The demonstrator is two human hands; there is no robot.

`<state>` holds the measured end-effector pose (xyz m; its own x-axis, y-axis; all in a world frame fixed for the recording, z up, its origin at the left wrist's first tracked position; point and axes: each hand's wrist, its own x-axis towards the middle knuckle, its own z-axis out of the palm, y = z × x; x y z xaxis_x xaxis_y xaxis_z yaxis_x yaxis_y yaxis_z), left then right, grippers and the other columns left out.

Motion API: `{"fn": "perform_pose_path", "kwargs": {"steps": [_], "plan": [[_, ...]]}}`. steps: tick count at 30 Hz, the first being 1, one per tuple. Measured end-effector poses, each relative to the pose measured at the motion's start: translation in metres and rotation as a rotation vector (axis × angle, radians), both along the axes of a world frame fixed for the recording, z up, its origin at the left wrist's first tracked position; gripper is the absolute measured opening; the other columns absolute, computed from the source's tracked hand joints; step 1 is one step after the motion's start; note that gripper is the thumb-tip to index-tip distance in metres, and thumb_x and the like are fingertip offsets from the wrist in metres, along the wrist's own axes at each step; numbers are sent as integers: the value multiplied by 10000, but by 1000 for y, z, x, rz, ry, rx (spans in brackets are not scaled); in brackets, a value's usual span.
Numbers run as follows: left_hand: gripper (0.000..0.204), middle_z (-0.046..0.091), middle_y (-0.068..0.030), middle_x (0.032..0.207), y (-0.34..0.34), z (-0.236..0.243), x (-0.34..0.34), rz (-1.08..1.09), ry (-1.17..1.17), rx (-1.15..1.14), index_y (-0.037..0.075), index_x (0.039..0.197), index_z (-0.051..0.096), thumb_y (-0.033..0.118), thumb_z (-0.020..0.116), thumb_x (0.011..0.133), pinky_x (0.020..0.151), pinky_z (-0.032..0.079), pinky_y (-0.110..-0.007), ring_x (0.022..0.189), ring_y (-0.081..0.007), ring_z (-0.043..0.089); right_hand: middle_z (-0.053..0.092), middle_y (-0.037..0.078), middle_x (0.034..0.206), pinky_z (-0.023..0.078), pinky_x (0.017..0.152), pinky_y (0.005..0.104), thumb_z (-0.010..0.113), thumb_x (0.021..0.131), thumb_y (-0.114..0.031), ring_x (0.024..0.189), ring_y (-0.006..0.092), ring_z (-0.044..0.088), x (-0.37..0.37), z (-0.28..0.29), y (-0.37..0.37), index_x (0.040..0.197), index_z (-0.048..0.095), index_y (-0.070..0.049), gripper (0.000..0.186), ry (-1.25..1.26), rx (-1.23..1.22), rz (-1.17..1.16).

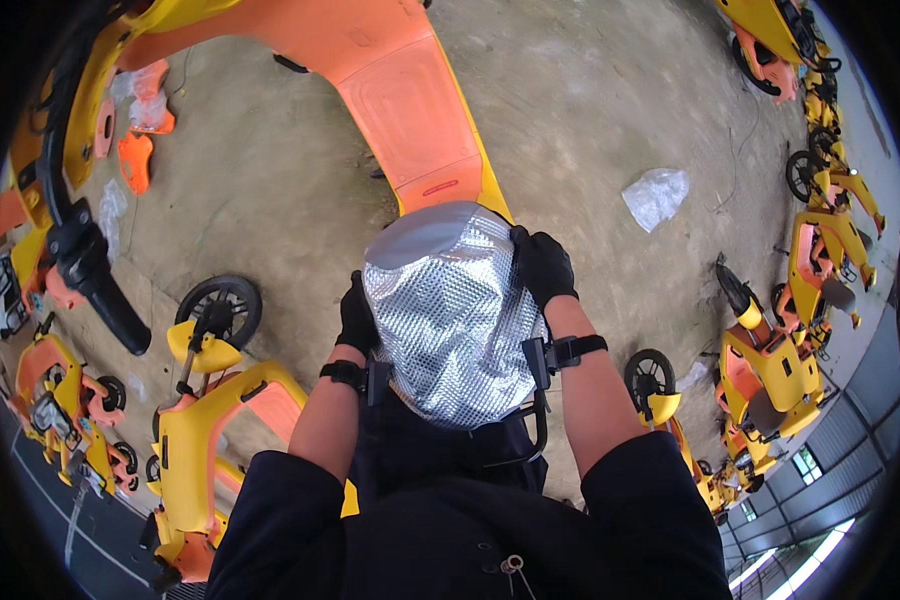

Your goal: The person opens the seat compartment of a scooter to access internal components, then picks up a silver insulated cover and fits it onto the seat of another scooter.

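Note:
A silver quilted-looking foil seat cover [450, 340] lies over what looks like the seat of an orange and yellow scooter [405, 100]. A smooth grey patch [420, 240] shows at the cover's far left; the seat itself is hidden. My left hand [357, 315], in a black glove, grips the cover's left edge, its fingertips partly behind the foil. At the upper right edge, my right hand [545, 265], also gloved in black, is closed on the foil with its fingers bent. A curved black metal bar [540, 430] sticks out at the cover's near right.
The scooter's black handlebar grip [110, 300] reaches in at the left. Yellow scooters [195, 450] stand near left, with more [770, 370] along the right. Clear plastic wrap [657, 197] and orange panels [135, 160] lie on the concrete floor [570, 90].

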<state>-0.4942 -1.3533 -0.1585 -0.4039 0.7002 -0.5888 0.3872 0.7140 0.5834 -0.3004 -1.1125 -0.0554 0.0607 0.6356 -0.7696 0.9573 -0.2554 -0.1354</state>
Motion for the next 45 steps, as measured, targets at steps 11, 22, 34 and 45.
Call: {"fn": "perform_pose_path", "kwargs": {"steps": [11, 22, 34, 45], "plan": [[314, 500, -69, 579, 17, 13, 2, 542, -204, -88, 60, 797, 479, 365, 436, 861, 484, 382, -331, 536, -209, 502, 590, 186, 906, 448, 749, 449, 295, 865, -311, 858, 363, 563, 24, -48, -5, 912, 540, -64, 350, -48, 30, 501], [515, 593, -181, 740, 25, 35, -30, 261, -433, -190, -53, 774, 575, 401, 361, 890, 688, 417, -313, 702, -246, 557, 584, 195, 830, 470, 671, 445, 439, 812, -144, 802, 358, 580, 23, -30, 8, 914, 458, -53, 138, -53, 143, 832], [486, 586, -231, 813, 37, 27, -43, 80, -469, -391, -5, 865, 589, 450, 423, 824, 681, 453, -358, 710, -333, 576, 576, 184, 804, 468, 659, 432, 486, 784, -91, 789, 349, 578, 31, -31, 8, 915, 443, -49, 144, -62, 215, 923], [418, 620, -80, 954, 29, 39, -50, 440, -889, -347, 41, 965, 612, 418, 559, 792, 740, 434, -281, 796, -166, 574, 573, 180, 825, 461, 668, 429, 506, 734, -20, 806, 352, 566, 29, -31, 8, 1033, 447, -59, 307, -86, 183, 869]]}}
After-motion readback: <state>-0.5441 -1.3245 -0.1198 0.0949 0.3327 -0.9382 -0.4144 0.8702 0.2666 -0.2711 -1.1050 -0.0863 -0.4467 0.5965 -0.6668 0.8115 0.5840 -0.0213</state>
